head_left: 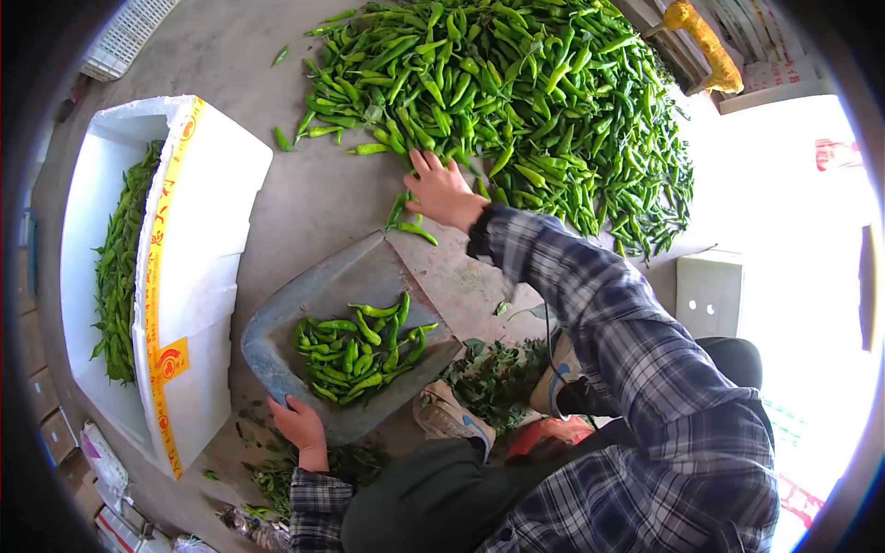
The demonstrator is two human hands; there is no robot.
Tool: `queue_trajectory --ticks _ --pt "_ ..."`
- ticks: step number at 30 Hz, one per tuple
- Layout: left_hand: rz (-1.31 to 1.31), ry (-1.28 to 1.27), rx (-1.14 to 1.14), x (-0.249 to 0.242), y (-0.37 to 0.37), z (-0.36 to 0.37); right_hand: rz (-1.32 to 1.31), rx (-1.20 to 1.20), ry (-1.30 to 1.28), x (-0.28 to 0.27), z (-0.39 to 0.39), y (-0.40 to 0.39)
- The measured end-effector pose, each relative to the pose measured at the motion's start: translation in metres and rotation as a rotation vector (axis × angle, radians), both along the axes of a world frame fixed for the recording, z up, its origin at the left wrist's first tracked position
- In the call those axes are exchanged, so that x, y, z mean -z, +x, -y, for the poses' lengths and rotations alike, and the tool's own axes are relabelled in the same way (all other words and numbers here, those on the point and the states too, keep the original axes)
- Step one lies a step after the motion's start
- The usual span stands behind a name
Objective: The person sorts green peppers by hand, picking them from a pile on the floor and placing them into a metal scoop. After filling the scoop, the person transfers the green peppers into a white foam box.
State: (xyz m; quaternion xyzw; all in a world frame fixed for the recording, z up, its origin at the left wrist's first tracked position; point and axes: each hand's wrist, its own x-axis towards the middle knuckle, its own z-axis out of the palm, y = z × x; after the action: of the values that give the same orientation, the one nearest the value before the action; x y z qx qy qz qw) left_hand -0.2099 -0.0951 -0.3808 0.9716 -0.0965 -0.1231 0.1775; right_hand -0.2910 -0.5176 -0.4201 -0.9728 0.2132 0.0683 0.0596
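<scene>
A grey scoop, like a dustpan, rests on the floor with a small heap of green chili peppers in it. My left hand is closed on the scoop's near rim. My right hand reaches to the near edge of a large pile of green chili peppers. Its fingers are apart and touch peppers there; the fingertips are partly lost among them. A few loose peppers lie between that hand and the scoop's front lip.
To the left stands a white foam box with yellow tape, holding more green peppers. Leafy scraps lie around my shoes. A white crate is at upper left, and a light-coloured block at right.
</scene>
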Motion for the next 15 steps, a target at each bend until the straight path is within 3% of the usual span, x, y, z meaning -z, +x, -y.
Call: queue_trajectory --ticks 3,5,8,10,11,12,15 --pt "0.044 -0.005 0.03 0.008 0.002 -0.007 -0.013 -0.124 0.064 -0.004 -0.023 -0.051" --pt "0.001 -0.044 0.0 0.0 0.001 0.002 0.153 -0.138 0.203 -0.009 -0.032 -0.08" --pt "-0.055 -0.131 -0.017 0.011 0.005 -0.012 0.486 0.204 0.363 -0.019 -0.01 -0.098" --pt "-0.059 -0.183 -0.002 0.022 0.009 -0.02 0.35 0.385 0.391 -0.028 0.007 -0.105" --pt "-0.159 -0.303 -0.097 0.024 0.011 -0.02 0.256 0.433 0.432 -0.03 0.011 -0.106" --pt "-0.26 -0.42 -0.194 0.024 0.013 -0.022 0.26 0.435 0.442 -0.029 0.008 -0.103" --pt "-0.305 -0.42 -0.244 0.027 0.017 -0.024 0.165 0.358 0.29 -0.014 -0.007 -0.089"
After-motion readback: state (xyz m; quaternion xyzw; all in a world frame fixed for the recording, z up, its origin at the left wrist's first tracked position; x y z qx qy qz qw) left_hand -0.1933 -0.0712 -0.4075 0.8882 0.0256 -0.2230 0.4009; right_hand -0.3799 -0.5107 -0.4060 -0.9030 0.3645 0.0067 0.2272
